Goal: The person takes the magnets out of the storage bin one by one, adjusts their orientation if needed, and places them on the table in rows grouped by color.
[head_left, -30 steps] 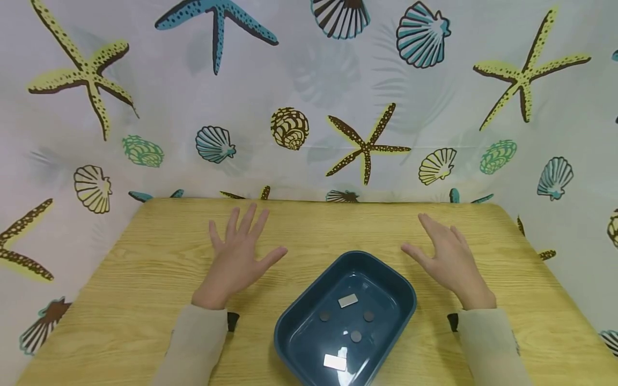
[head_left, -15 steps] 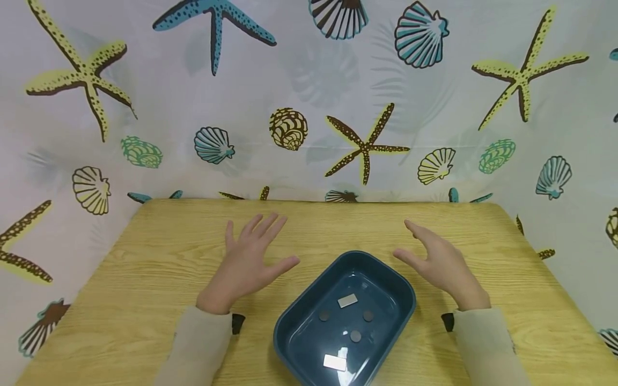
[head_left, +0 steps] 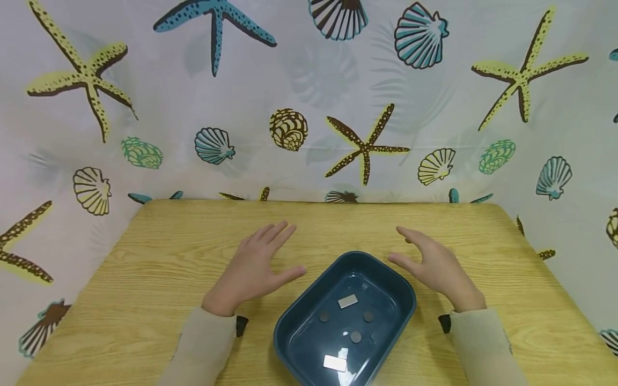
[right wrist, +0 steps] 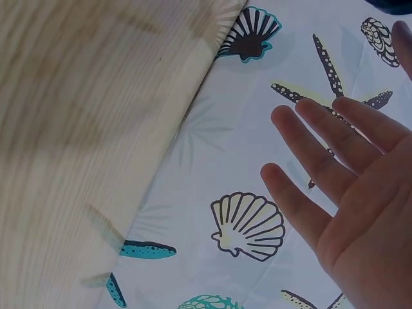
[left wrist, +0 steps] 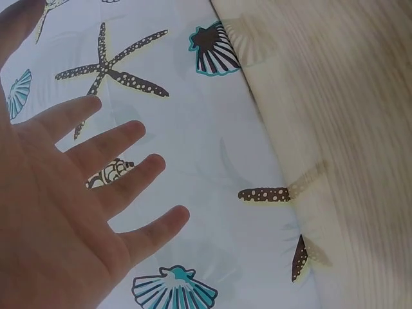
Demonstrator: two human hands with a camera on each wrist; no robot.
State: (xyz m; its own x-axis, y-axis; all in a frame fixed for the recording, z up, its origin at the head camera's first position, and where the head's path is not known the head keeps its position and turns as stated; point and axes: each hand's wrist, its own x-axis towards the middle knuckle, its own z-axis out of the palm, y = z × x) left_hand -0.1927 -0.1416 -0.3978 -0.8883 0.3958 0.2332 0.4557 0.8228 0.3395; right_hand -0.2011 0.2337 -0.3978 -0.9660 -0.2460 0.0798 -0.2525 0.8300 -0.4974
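Note:
A dark blue tray (head_left: 289, 316) lies at a slant on the wooden table, between my two forearms. Inside it are a silvery rectangular piece (head_left: 347, 301), a white-looking rectangular piece (head_left: 335, 363) and several small grey discs (head_left: 355, 337). To the tray's left my left hand (head_left: 253, 265) hovers over the table, thumb spread away from extended fingers, holding nothing. On the other side my right hand (head_left: 436, 265) is held likewise, its thumb near the tray's upper right rim but apart from it. Both wrist views show bare palms with extended fingers.
A pale wood-grain table (head_left: 159, 257) spreads under both arms. Behind it and along both sides hangs a white cloth (head_left: 309, 69) printed with starfish and shells. A small black item (head_left: 241, 325) sits at the left cuff, another black item (head_left: 444, 323) at the right.
Both hands have moved inward toward the tray and slightly nearer to me. The left hand's fingers have drawn closer together. The tray and its contents have stayed put.

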